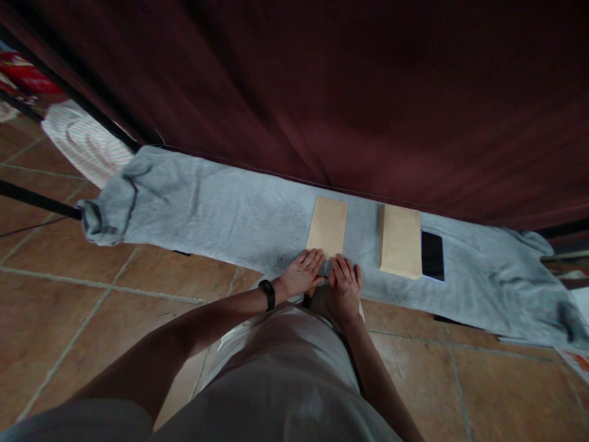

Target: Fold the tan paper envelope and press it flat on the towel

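A tan paper envelope [327,224] lies flat on the grey cloth in front of me, with faint reddish print near its far right corner. Both hands rest at its near end. The fingers of my left hand [304,270] stretch out over the near left corner; a black band is on that wrist. My right hand [345,283] has its fingers laid out at the near right corner. The thumbs point in toward each other, and the envelope's near edge is partly hidden under the fingers.
Right of the envelope sits a stack of similar tan envelopes [401,241]. A dark-screened phone [432,256] lies beside the stack. The grey cloth [239,209] covers a long narrow surface; a dark red curtain [368,104] hangs behind it. Brown floor tiles [161,276] show below.
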